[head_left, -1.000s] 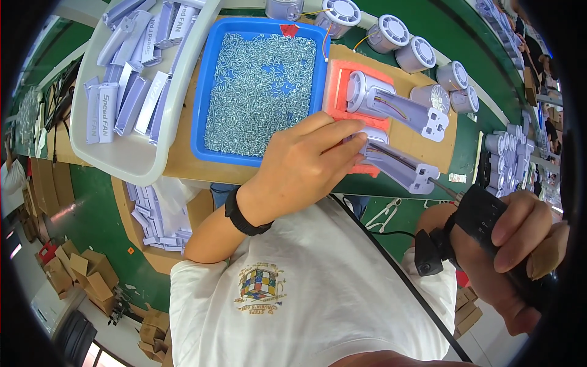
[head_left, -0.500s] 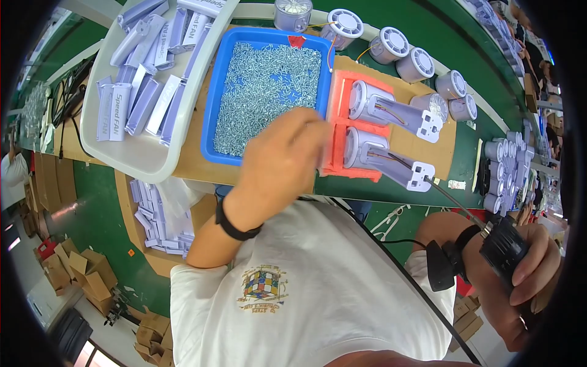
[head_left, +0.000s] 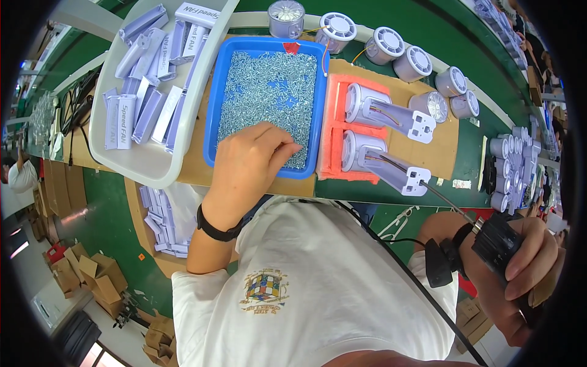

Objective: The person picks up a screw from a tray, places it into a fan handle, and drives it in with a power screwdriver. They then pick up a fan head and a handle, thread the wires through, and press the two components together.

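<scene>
So, the counter (head_left: 353, 191) here is green on top, with a flat brown cardboard sheet (head_left: 445, 150) over much of the work area, and it's pretty busy. On the left there's a big white tub (head_left: 194, 122) of lavender plastic handle shells (head_left: 148, 116), then a blue tray (head_left: 214, 116) full of little silver screws (head_left: 263, 92). The left hand (head_left: 247, 162) is over the near part of that tray, thumb and fingers bunched together; can't tell whether a screw is pinched in there.

Right of the tray, an orange-red foam holder (head_left: 334, 131) has two lavender fan units lying in it, a near one (head_left: 365, 151) and a far one (head_left: 369, 101). The right hand (head_left: 531, 260) grips a black electric screwdriver (head_left: 498, 241), its long bit going in at the end of the near unit's handle.

Fan heads (head_left: 338, 27) curve along the far side. Room-wise: green floor (head_left: 101, 196), an open carton (head_left: 133, 214) of more lavender parts below the counter, cardboard boxes (head_left: 101, 275) lower left, and another person (head_left: 21, 174) in white at the left edge.
</scene>
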`<action>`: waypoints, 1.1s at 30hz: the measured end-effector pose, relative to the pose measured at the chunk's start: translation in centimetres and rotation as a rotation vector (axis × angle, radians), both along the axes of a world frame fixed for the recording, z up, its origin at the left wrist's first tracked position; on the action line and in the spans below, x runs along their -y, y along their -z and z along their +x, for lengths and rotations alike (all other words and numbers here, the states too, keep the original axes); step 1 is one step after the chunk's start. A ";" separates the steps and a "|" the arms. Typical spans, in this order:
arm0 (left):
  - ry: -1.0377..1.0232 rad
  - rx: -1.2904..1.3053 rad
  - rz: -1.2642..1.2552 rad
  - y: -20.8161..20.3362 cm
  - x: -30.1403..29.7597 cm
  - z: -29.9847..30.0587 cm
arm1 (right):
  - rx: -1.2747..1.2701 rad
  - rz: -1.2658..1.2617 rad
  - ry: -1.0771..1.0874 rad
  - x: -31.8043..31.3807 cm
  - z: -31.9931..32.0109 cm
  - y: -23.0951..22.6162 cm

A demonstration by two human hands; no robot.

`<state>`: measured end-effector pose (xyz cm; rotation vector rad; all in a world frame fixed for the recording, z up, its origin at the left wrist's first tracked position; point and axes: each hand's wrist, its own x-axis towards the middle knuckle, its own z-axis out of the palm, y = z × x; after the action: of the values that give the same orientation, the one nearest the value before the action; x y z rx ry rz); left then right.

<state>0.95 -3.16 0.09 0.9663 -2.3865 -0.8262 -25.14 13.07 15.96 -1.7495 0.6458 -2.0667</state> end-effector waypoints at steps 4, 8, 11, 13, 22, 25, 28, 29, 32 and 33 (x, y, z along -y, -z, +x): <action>0.017 -0.195 0.063 0.1 -0.2 -0.6 | 0.034 0.002 0.064 -0.8 0.0 0.1; 0.080 -0.301 -0.008 0.3 -0.3 -1.2 | 0.098 0.003 0.170 -0.7 0.6 0.3; 0.097 -0.317 -0.031 0.2 -0.3 -1.7 | 0.071 0.004 0.104 -0.6 0.5 0.5; 0.106 -0.323 -0.044 0.1 -0.3 -1.7 | 0.054 0.003 0.058 -0.5 0.4 0.6; 0.052 -0.269 -0.054 0.7 -0.5 -0.3 | 0.056 0.015 -0.006 0.1 0.1 1.2; 0.070 -0.283 -0.139 0.0 -0.4 -0.6 | 0.080 0.039 0.054 -0.4 0.0 1.1; 0.197 -0.435 -0.220 -0.7 -0.5 -2.0 | 0.134 -0.035 0.074 -1.4 -0.6 1.8; 0.200 -0.441 -0.218 -0.9 -0.6 -2.6 | 0.189 -0.118 0.069 -1.9 -0.9 2.4; 0.220 -0.515 -0.171 -1.4 -1.2 -4.3 | 0.257 -0.171 0.061 -2.0 -1.3 1.7; 0.223 -0.516 -0.169 -1.4 -1.4 -4.7 | 0.271 -0.143 0.056 -1.8 -1.5 1.1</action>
<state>-3.71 -1.75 1.46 0.3635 -2.0843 -0.8172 -26.61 14.90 14.88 -1.4966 0.4812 -2.3844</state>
